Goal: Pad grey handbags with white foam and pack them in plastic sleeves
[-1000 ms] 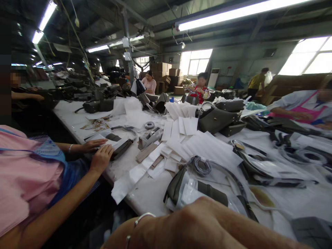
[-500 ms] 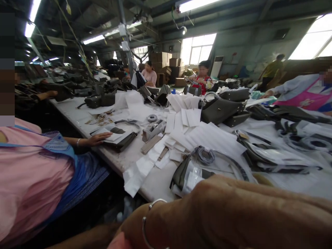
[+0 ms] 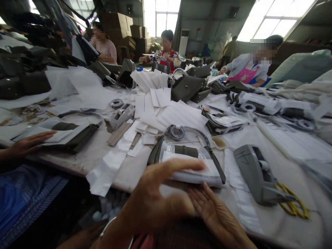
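A dark olive handbag (image 3: 155, 152) lies flat on the table in front of me, partly covered by white foam sheet and clear plastic. Its strap arches behind it beside a wrapped grey coil (image 3: 177, 132). My left hand (image 3: 160, 190), blurred and wearing a bracelet, is over the bag's front, its thumb and fingers apart; whether it touches the bag I cannot tell. Below the bag's front edge, my right hand (image 3: 216, 216) is open, palm turned up and fingers stretched out. Neither hand visibly holds anything.
A grey tape dispenser (image 3: 251, 173) stands at right, with yellow loops (image 3: 293, 204) beside it. White foam pieces (image 3: 111, 166) lie left of the bag. At left, a co-worker's hand (image 3: 33, 141) rests on another handbag (image 3: 83, 138). More people and bags are farther back.
The view has swung right, bringing the tape dispenser and the bag in front of me into full sight. My left hand no longer crosses the lower right, and my right hand now shows.
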Tool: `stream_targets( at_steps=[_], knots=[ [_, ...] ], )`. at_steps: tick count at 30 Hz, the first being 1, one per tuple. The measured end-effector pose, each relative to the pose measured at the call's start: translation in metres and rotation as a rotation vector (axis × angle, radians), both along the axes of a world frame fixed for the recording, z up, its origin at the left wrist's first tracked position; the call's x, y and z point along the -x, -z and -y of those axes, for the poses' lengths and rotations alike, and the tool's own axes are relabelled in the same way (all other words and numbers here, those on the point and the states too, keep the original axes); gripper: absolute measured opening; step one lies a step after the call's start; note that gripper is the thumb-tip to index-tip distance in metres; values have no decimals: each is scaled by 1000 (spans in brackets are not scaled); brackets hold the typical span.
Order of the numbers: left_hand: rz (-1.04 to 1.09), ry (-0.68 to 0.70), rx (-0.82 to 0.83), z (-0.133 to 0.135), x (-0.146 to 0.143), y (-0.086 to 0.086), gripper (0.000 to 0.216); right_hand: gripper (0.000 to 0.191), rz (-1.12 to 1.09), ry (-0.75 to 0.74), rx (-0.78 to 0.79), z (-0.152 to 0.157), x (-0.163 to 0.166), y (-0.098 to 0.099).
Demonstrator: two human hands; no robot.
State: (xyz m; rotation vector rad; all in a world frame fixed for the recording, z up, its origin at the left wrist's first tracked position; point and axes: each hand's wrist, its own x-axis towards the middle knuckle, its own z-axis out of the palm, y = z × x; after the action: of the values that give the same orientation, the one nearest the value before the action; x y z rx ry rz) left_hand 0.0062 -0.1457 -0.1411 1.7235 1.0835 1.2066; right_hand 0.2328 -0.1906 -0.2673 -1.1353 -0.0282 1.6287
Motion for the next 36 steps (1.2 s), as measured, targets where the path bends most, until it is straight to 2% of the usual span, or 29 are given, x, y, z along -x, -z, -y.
stream_targets(
  at_steps=[1, 2, 4, 6, 8, 9, 11, 14, 17, 21, 25, 27, 29, 31, 34, 36],
  knots=[
    [-19, -55, 20, -21, 0, 11, 43, 51, -45, 39, 32, -1, 1, -2],
    [-57, -191, 47, -41, 2, 27, 42, 53, -92, 83, 65, -1, 2, -6],
    [-148, -307, 166, -74, 9, 66, 52, 54, -184, 165, 120, -3, 5, -13],
    [-173, -299, 313, -94, 17, 106, 60, 56, -230, 202, 136, -7, 8, -18],
    [-150, -252, 389, -104, 24, 135, 66, 60, -229, 204, 129, -13, 10, -20],
    [-122, -227, 410, -107, 26, 143, 69, 61, -222, 204, 116, -16, 10, -20],
    [-54, -182, 442, -108, 28, 150, 76, 60, -211, 206, 83, -24, 8, -21],
    [6, -107, 510, -105, 23, 144, 86, 62, -202, 197, 54, -37, 6, -24],
    [9, -49, 511, -94, 13, 133, 86, 63, -150, 151, 70, -51, 9, -31],
    [73, -31, 490, -70, -5, 127, 90, 53, -126, 176, 102, -62, 13, -35],
    [175, -133, 458, -46, -20, 127, 96, 35, -88, 222, 16, -55, 7, -29],
    [187, -220, 436, -37, -27, 119, 96, 32, -44, 212, -58, -50, 2, -31],
    [198, -260, 426, -32, -34, 101, 97, 39, -5, 230, -130, -48, -5, -44],
    [258, -225, 392, -33, -43, 76, 99, 48, 19, 286, -200, -53, -14, -67],
    [400, -35, 301, -42, -61, 38, 103, 53, 44, 395, -283, -69, -37, -112],
    [445, 107, 251, -50, -75, 23, 99, 50, 76, 471, -327, -81, -58, -141]
  ],
)
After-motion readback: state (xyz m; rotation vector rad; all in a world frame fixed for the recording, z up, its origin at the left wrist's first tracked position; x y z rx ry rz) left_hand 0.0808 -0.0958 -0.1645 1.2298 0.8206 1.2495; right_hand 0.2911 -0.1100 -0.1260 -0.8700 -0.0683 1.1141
